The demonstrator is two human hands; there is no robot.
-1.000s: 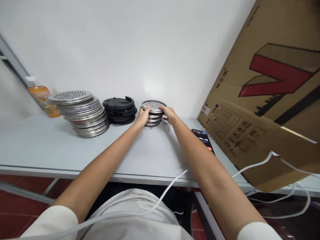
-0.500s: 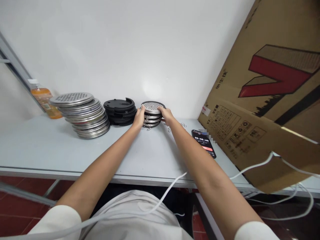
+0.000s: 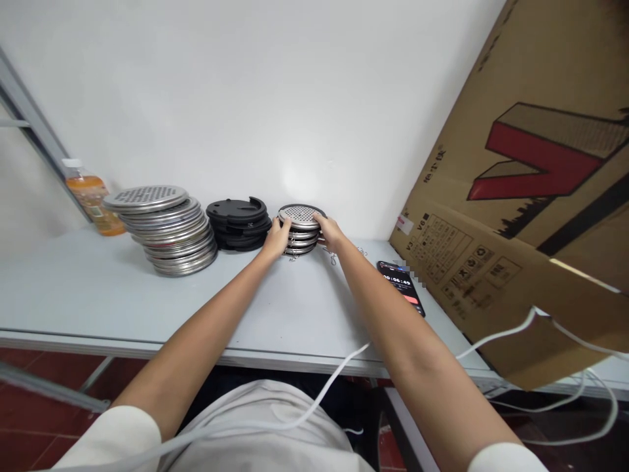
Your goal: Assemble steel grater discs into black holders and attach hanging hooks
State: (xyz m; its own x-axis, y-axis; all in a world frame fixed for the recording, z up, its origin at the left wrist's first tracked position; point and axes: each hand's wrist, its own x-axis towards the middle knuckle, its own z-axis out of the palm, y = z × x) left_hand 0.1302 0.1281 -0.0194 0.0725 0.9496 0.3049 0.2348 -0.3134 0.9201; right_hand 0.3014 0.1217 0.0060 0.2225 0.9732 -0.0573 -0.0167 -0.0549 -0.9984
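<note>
Steel perforated discs form a small stack (image 3: 301,229) at the back of the table (image 3: 98,301), close to the white wall (image 3: 246,98). The left hand (image 3: 276,237) grips the stack's left edge, fingers curled against the rims, thumb near the top disc. The right hand (image 3: 331,233) grips the right edge in the same way, fingers wrapped over the rim of the top disc. Both hands are closed on the stack from opposite sides; the stack rests on the table. Small wire clips (image 3: 333,255) lie on the table just beside the right hand and under the stack's front edge. Just left of the small stack sits a pile of black lids (image 3: 238,223), the top one with a raised notched rim. Further left stands a leaning pile of large steel discs (image 3: 167,229), its top disc perforated. A bottle (image 3: 91,196) with orange contents stands behind that pile, beside a slanted grey metal bar (image 3: 29,124). To the right of the right forearm, a phone (image 3: 401,285) lies face up on the table with a timer readout on its screen. A large cardboard box (image 3: 531,196) with a red graphic leans over the table's right side. White cables (image 3: 515,328) run across the table's front edge and hang down at right.
</note>
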